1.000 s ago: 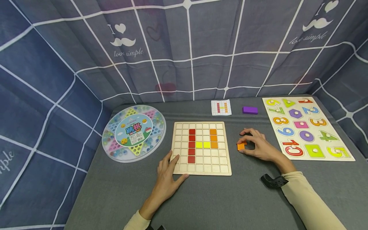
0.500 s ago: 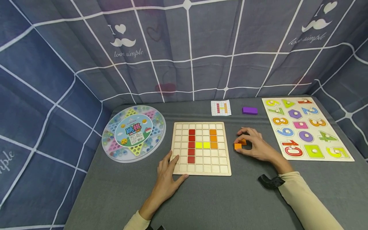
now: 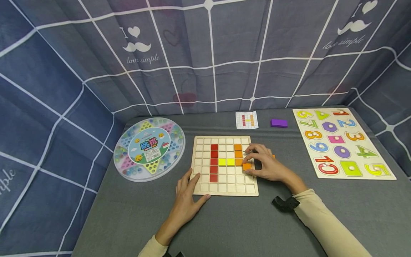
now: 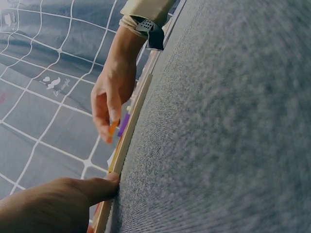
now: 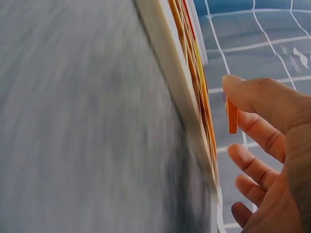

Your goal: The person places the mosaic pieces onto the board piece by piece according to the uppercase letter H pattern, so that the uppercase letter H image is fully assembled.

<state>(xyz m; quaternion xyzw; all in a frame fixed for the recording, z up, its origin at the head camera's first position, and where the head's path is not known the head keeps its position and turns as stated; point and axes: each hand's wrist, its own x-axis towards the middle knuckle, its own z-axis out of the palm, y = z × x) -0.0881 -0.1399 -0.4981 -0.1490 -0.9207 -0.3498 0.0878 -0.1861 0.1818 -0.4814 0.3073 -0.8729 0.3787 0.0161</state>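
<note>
My right hand (image 3: 266, 165) pinches a small orange square tile (image 3: 247, 166) between thumb and fingers, over the right part of the wooden grid board (image 3: 221, 187). In the right wrist view the orange tile (image 5: 233, 116) hangs edge-on, a little apart from the board. My left hand (image 3: 186, 194) rests with spread fingers at the board's lower left corner, its thumb along the front edge. On the board stand a column of red tiles (image 3: 214, 162), two yellow tiles (image 3: 226, 162) and a shorter column of orange tiles (image 3: 238, 154). Another orange piece (image 3: 273, 156) shows partly behind my right hand.
Behind the board lie a printed pattern card (image 3: 247, 120) and a purple block (image 3: 279, 123). A round Chinese checkers box (image 3: 179, 157) sits to the left. At the right is a number and shape puzzle board (image 3: 316, 132). A checked curtain (image 3: 192, 82) borders the table.
My right hand has picked one orange tile from the orange pieces at the right and carried it left over the board. The left hand has stayed in place.
</note>
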